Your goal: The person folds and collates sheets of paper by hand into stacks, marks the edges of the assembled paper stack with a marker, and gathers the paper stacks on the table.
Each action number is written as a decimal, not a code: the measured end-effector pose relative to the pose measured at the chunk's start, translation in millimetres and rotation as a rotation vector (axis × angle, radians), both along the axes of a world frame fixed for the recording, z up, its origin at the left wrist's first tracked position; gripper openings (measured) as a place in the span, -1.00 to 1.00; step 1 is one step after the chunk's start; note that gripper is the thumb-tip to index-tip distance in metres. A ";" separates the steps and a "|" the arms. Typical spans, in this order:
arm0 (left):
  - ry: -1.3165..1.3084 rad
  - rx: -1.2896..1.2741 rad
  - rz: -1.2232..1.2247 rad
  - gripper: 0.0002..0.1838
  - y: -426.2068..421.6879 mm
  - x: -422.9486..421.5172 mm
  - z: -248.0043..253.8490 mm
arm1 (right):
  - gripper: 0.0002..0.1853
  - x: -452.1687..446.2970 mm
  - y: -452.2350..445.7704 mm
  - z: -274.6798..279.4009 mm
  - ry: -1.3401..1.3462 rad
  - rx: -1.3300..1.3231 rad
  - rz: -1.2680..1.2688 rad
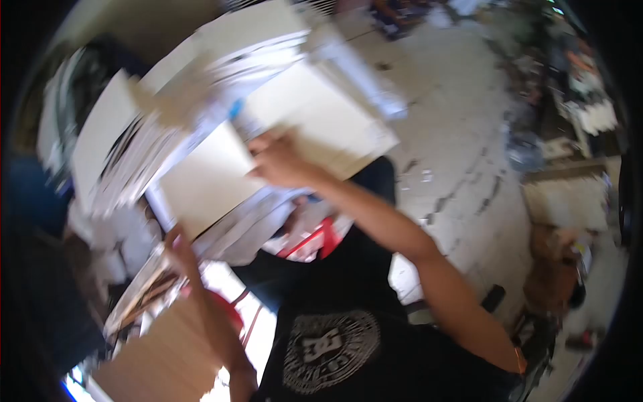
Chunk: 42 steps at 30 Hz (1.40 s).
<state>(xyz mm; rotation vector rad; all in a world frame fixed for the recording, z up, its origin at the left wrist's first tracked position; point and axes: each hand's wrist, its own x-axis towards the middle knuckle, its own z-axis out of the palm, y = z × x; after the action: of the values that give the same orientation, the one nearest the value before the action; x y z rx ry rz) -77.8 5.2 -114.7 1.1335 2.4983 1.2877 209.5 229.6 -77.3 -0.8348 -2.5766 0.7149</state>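
A flat cream board [211,177] that looks like card lies tilted in front of my body. My right hand [284,161] has its fingers curled and closed at the board's right edge. My left hand [177,246], blurred, grips the board's lower left corner. Beyond my right hand lies a second, larger cream board [321,110], over a stack of similar pieces. A small blue item [236,108] shows between the two boards. Grey-white sheets [234,228] lie below the first board, close to my lap.
Piles of cream boards and papers [127,157] stand at the left and far side. A brown cardboard sheet [164,355] is at lower left. Something red [326,238] sits by my lap. The pale floor [462,127] stretches right, towards clutter and a cardboard box [566,204].
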 end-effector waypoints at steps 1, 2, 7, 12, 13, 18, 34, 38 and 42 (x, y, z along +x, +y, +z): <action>0.050 -0.027 -0.054 -0.66 -13.3 -25.8 -31.5 | -0.68 -2.2 4.5 -7.9 0.086 -0.013 0.011; 0.026 0.026 -0.106 -0.66 -18.0 -42.4 -52.7 | -0.65 -3.9 -0.2 -11.8 0.063 0.098 -0.100; 0.044 -0.217 -0.004 -0.55 9.8 15.5 28.6 | -0.60 7.8 -2.1 6.1 0.017 0.127 -0.015; 0.080 -0.207 -0.025 -0.48 14.1 15.1 30.2 | -0.59 6.9 -1.4 10.4 -0.014 0.093 0.003; 0.079 -0.166 -0.022 -0.48 13.8 24.9 36.4 | -0.59 7.0 -2.0 10.1 -0.026 0.080 0.006; 0.075 -0.194 -0.045 -0.56 16.5 30.3 49.3 | -0.57 6.4 0.0 6.8 -0.020 0.112 -0.010; 0.008 -0.030 0.036 -0.58 20.9 46.7 53.7 | -0.68 15.9 -1.5 35.3 -0.090 0.055 0.042; 0.042 0.000 0.029 -0.60 22.3 48.1 53.5 | -0.63 25.6 -0.7 45.7 0.100 0.138 0.064; 0.076 -0.025 0.050 -0.63 20.2 50.2 54.9 | -0.55 35.9 -20.1 41.4 -0.035 0.323 0.145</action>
<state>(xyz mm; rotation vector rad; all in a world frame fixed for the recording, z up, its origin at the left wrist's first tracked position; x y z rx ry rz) -27.6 25.4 -59.7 1.1430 2.6050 1.2444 245.4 209.6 -35.9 -0.5681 -2.7034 0.3087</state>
